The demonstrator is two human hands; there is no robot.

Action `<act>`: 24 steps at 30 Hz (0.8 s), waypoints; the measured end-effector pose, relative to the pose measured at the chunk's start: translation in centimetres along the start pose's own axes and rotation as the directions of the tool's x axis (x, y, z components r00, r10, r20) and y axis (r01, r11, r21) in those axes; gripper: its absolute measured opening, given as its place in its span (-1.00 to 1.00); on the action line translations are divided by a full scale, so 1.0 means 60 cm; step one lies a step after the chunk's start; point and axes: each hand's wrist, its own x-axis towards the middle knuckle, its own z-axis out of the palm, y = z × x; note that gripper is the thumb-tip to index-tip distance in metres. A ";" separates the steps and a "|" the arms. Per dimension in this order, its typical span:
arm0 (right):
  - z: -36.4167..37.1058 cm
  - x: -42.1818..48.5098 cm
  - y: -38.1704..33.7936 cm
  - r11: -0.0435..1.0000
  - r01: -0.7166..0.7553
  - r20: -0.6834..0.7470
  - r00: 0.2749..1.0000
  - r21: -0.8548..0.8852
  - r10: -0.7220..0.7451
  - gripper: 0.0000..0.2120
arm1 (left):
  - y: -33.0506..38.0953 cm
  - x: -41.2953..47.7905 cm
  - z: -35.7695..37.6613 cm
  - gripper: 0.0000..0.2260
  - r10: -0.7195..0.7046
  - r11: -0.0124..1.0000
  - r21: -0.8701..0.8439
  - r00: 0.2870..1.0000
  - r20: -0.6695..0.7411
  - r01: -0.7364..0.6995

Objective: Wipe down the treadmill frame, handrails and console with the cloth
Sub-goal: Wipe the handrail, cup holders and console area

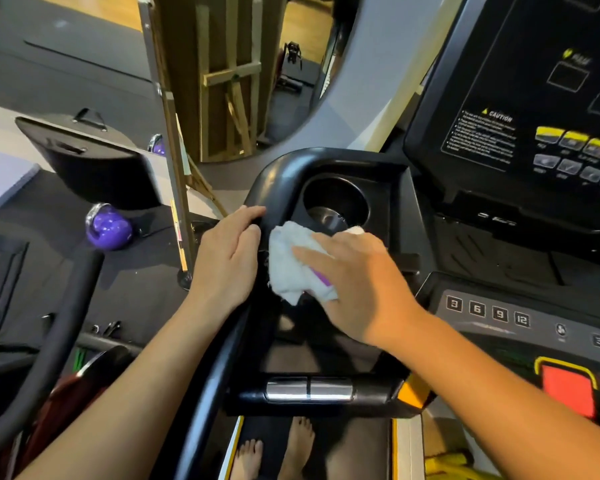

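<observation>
Closest to us, our bare feet (274, 448) are on the treadmill belt (357, 445), and just ahead of them sits the chrome pulse grip (309, 389) with the red stop button (567, 393) off to the right. If our right forearm drifts that way mid-wipe we could bump the stop button or the row of speed keys (487, 311), so we'd keep the strokes on the left half for now.

Next up, our right hand (357, 285) lies flat with fingers fairly straight, pressing the cloth (291, 265) onto the black tray surface just this side of the cup holder (335, 202). The cloth is a bunched white wad, its long axis running roughly near-to-far, far end pointing at the cup holder. It's only pinned under the fingers, not gripped, so a quick swipe could leave it behind or push it into the cup holder.

Our left hand (227, 258) rests on the left handrail (274, 181), fingers curled over the bar, touching the cloth's left edge. The rail's long axis sweeps from beside us up and forward, then bends right around the cup holder.

Farthest out, the console (520, 98) is tilted toward us, apparently not yet reached. A damp cloth over its buttons could trigger something.
</observation>
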 end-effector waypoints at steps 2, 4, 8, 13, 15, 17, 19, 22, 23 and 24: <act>0.016 -0.018 -0.002 0.996 0.075 0.025 0.997 0.038 -0.076 -0.46 | -0.002 -0.003 -0.001 -0.57 0.000 1.000 -0.010 1.000 0.007 0.000; -0.006 -0.037 0.015 0.995 0.089 0.060 0.994 0.048 -0.092 -0.45 | -0.004 -0.005 -0.002 -0.58 0.011 1.000 -0.028 1.000 0.005 -0.011; -0.044 -0.018 0.017 0.999 -0.033 0.066 0.997 -0.026 0.034 -0.49 | 0.002 0.000 0.000 -0.58 0.011 1.000 -0.028 1.000 0.005 -0.010; 0.018 0.036 -0.057 0.977 -0.048 0.033 0.998 -0.208 0.056 -0.41 | 0.000 0.000 -0.001 -0.57 0.019 0.999 -0.026 1.000 0.009 -0.019; 0.026 0.028 -0.044 0.982 -0.041 0.020 0.999 -0.183 0.045 -0.43 | -0.003 -0.001 -0.003 -0.58 0.012 0.999 -0.032 1.000 0.006 -0.012; 0.010 0.004 -0.015 0.994 -0.007 0.000 1.000 -0.111 0.007 -0.44 | -0.004 -0.005 -0.005 -0.59 0.010 0.999 -0.037 1.000 0.008 -0.010; -0.009 -0.020 0.023 0.988 -0.055 0.012 0.998 -0.144 0.057 -0.40 | -0.006 -0.004 -0.006 -0.60 0.006 0.999 -0.049 1.000 0.004 -0.006; -0.013 -0.036 0.049 0.955 -0.182 0.014 0.982 -0.235 0.191 -0.37 | -0.002 0.002 -0.002 -0.58 -0.019 0.998 -0.057 1.000 -0.002 0.019; -0.008 -0.034 0.043 0.952 -0.187 -0.005 0.982 -0.244 0.191 -0.40 | 0.002 0.005 0.000 -0.57 -0.013 0.999 -0.036 1.000 0.010 0.013; -0.003 -0.030 0.033 0.952 -0.177 -0.023 0.984 -0.249 0.177 -0.43 | 0.005 0.005 0.003 -0.57 0.000 1.000 -0.010 1.000 0.028 0.001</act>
